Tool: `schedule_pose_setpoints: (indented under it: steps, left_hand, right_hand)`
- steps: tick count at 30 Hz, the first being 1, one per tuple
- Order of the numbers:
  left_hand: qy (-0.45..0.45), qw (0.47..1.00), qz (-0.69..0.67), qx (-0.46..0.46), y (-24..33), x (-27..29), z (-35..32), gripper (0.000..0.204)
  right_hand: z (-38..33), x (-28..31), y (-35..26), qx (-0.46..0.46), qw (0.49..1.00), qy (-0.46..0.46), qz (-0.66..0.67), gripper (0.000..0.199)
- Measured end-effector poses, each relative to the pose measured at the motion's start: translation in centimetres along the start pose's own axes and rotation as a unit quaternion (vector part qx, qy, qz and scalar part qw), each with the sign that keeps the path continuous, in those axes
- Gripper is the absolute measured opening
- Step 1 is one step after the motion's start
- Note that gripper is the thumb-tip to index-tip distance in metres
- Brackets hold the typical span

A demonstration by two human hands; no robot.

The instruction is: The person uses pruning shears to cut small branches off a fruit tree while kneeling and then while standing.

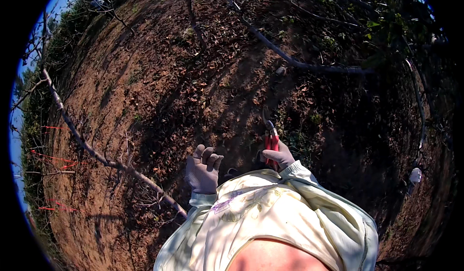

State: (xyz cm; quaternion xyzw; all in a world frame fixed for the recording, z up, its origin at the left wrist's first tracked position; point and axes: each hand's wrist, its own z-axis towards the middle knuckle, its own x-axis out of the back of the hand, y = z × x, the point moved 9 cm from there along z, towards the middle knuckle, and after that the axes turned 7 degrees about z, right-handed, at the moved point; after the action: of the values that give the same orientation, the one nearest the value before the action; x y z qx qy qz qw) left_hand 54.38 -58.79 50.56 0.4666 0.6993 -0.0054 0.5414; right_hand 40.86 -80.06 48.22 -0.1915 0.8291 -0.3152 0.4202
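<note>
Bare reddish ground [159, 92] strewn with dry leaves is seen beneath everything, and it is taken here as the landmark. Above the ground, a long bare branch [96, 155] is stretched on the left side and a second grey branch [290, 58] across the top. Red-handled pruning shears [270, 143] are gripped in the gloved right hand [278, 156], blades shut and pointed away over the ground. The gloved left hand [203, 170] is held empty, fingers loosely curled. A clean cut would likely be helped if a twig were steadied by the free hand. Reach may be hindered by tangled twigs and deep shade at right.
</note>
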Motion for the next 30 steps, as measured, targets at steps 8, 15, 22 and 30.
schedule_pose_setpoints:
  steps: [8, 15, 22, 30]
  left_hand:
    - [-0.198, 0.972, -0.123, 0.034, -4.5, -12.9, 6.5, 0.054]
    - [-0.027, 0.995, -0.101, 0.006, -9.6, -11.7, 11.6, 0.051]
    - [0.019, 0.998, -0.066, 0.016, -13.1, -10.7, 14.5, 0.053]
    - [0.078, 0.995, 0.055, 0.015, -13.1, -12.4, 17.7, 0.053]
  right_hand:
    - [1.1, -5.9, -2.3, -0.074, 0.990, -0.121, -0.003, 0.063]
    - [3.2, -2.5, -3.0, -0.098, 0.994, -0.053, 0.009, 0.060]
    - [6.0, 0.5, -4.0, -0.041, 0.998, -0.016, 0.054, 0.053]
    - [7.8, 1.4, -4.1, -0.089, 0.994, -0.031, 0.054, 0.033]
